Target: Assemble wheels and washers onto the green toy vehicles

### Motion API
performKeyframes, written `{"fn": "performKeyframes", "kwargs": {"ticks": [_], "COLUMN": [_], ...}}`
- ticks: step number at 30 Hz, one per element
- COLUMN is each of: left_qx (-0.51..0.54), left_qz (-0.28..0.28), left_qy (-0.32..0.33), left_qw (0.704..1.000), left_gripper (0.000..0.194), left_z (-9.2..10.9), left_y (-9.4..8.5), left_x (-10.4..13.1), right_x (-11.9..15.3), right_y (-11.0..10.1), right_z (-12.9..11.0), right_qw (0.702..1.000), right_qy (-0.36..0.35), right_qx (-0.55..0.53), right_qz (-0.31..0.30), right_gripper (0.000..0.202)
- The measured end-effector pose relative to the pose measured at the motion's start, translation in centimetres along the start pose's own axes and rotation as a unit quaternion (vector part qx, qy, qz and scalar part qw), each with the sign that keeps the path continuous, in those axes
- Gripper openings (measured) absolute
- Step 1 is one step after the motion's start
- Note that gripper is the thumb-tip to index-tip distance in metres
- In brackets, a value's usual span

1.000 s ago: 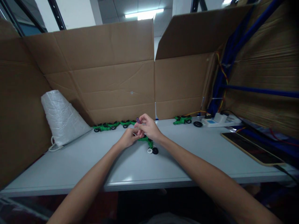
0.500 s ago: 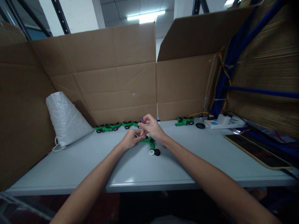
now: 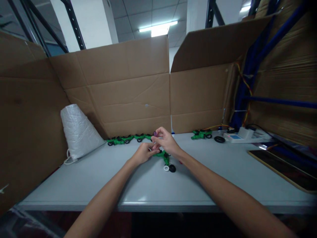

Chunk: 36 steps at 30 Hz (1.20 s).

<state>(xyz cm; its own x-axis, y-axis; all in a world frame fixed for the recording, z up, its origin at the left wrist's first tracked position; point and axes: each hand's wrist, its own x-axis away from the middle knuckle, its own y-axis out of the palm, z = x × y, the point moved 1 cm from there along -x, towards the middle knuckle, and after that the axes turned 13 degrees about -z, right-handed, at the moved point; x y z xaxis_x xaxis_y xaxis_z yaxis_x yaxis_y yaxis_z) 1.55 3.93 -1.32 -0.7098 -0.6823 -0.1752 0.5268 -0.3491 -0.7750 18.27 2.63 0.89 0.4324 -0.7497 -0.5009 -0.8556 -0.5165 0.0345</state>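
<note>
My left hand (image 3: 143,153) is closed on the near end of a green toy vehicle (image 3: 165,157) at the middle of the table. Above it, my right hand (image 3: 167,142) pinches a small purple piece (image 3: 155,134) between thumb and fingertips; its kind is too small to make out. The two hands meet at the toy, and their fingers hide part of it. At the toy's lower end are a white ring (image 3: 166,168) and a black wheel (image 3: 172,168), side by side. A bit of something red (image 3: 180,162) peeks out by my right wrist.
Several green toy vehicles (image 3: 119,140) line the back edge; another green toy (image 3: 201,134) stands at back right beside black rings (image 3: 219,139). A power strip (image 3: 247,136) and a dark flat panel (image 3: 282,168) lie right. A white wrapped bundle (image 3: 80,132) leans left against cardboard walls (image 3: 133,96).
The whole view has shifted slightly, so everything sits lower and further right. Both hands keep their grip at the toy, and the purple piece shows a little more.
</note>
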Motion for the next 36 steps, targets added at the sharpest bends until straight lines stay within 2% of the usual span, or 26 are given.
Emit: {"fn": "performKeyframes", "kwargs": {"ticks": [5,12,19,24,30,36], "left_qx": [0.008,0.018,0.034,0.018,-0.009,-0.007], "left_qz": [-0.002,-0.005,-0.007,-0.004,0.0,-0.001], "left_qy": [-0.004,0.002,-0.004,-0.004,-0.004,-0.007], "left_qw": [1.0,1.0,0.999,1.0,1.0,1.0], "left_gripper": [0.044,0.045,0.042,0.039,0.044,0.044], "left_z": [0.1,0.2,-0.3,-0.4,0.2,0.4], "left_y": [0.1,0.1,0.2,0.2,0.0,-0.2], "left_x": [0.1,0.1,0.1,0.1,0.2,0.2], "right_x": [0.0,0.0,0.2,0.2,0.1,0.2], "right_y": [-0.2,0.1,-0.1,-0.1,-0.1,-0.5], "right_z": [-0.4,-0.3,-0.9,-0.9,0.0,-0.6], "right_qw": [0.999,1.0,0.998,0.999,0.999,0.998], "right_qy": [-0.002,-0.007,-0.006,-0.02,-0.031,-0.028], "right_qx": [0.005,-0.003,-0.005,0.013,0.024,0.025], "right_qz": [-0.042,-0.001,-0.062,-0.038,-0.006,-0.053], "right_gripper": [0.049,0.054,0.046,0.042,0.049,0.043]}}
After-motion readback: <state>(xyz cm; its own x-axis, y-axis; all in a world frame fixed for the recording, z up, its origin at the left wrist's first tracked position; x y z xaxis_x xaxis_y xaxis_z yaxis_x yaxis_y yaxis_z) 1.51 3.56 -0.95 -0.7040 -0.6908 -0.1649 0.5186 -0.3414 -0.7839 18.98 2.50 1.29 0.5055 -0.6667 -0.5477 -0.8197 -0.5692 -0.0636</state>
